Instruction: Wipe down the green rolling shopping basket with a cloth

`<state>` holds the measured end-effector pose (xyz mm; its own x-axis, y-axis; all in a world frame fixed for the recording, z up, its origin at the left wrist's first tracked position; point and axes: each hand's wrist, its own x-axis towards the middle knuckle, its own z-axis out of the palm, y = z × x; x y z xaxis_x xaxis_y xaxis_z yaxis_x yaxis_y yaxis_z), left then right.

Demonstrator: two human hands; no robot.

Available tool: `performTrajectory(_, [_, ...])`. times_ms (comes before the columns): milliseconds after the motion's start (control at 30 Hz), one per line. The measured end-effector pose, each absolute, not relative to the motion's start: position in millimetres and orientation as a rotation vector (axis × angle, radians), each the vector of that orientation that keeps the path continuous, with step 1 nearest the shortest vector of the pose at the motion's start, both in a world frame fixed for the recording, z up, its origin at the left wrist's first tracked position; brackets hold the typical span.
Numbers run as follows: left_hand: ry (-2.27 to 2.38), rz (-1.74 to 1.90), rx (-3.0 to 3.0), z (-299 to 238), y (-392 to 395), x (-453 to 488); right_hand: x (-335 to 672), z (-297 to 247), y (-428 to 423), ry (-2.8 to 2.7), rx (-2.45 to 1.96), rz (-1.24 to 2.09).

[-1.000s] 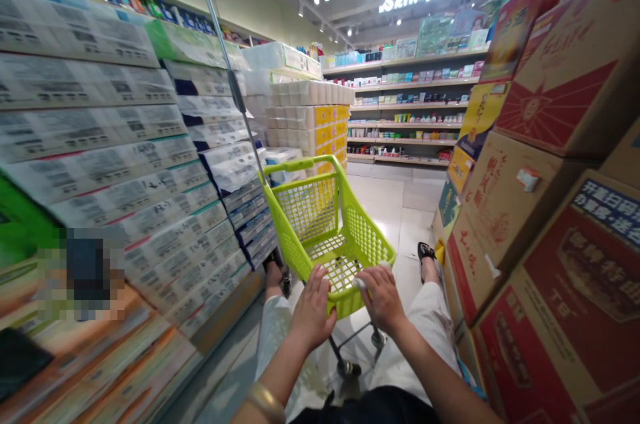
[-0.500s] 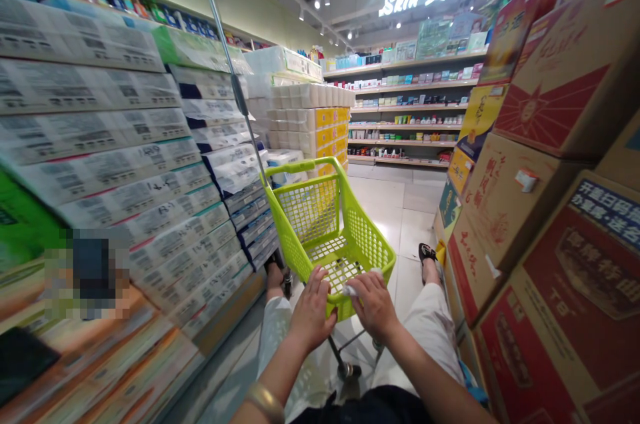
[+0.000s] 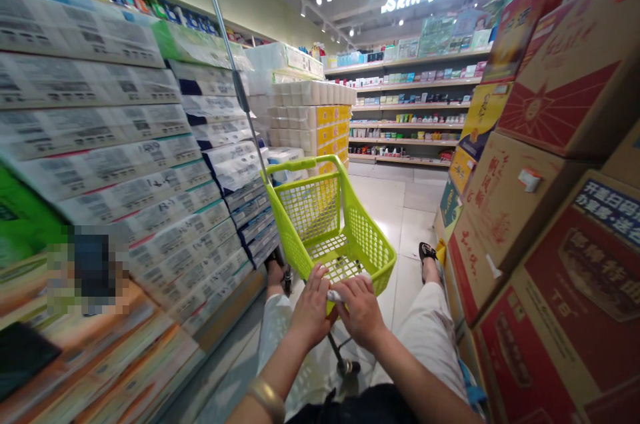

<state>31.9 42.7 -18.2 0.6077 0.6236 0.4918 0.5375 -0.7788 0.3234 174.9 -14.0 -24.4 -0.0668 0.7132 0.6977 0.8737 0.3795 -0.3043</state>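
Observation:
A lime-green shopping cart (image 3: pixel 367 234) with a perforated basket stands in front of me, between my legs. My left hand (image 3: pixel 311 307) is closed around the basket's near rim. Beside it, my right hand (image 3: pixel 359 309) presses a white wipe (image 3: pixel 334 295) against the same rim; most of the wipe is hidden under the fingers. The two hands nearly touch. A metal pole (image 3: pixel 220 17) with a dark grip rises at the cart's far left corner. The basket floor shows as a bare grid.
Stacked white packs (image 3: pixel 95 124) line the left side. Cardboard cartons (image 3: pixel 530 197) are piled close on the right. Yellow-and-white packs (image 3: pixel 333 127) stand beyond the cart. Shelves (image 3: pixel 415 107) of small products run across the back, past the tiled floor (image 3: pixel 390 194).
My right hand has slid left along the rim with the wipe, right up to my left hand. The left hand has stayed nearly in place. The cart has hardly moved.

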Motion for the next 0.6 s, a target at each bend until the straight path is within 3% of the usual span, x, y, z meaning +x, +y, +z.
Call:
performTrajectory(233, [1.023,0.929,2.664,-16.1,41.7,33.7,245.8,-25.6,-9.6,-1.676,-1.502,-0.354])
performTrajectory(600, [0.995,0.929,2.691,-17.9,42.6,29.5,178.9,-26.2,-17.7,-1.754,-1.381,-0.263])
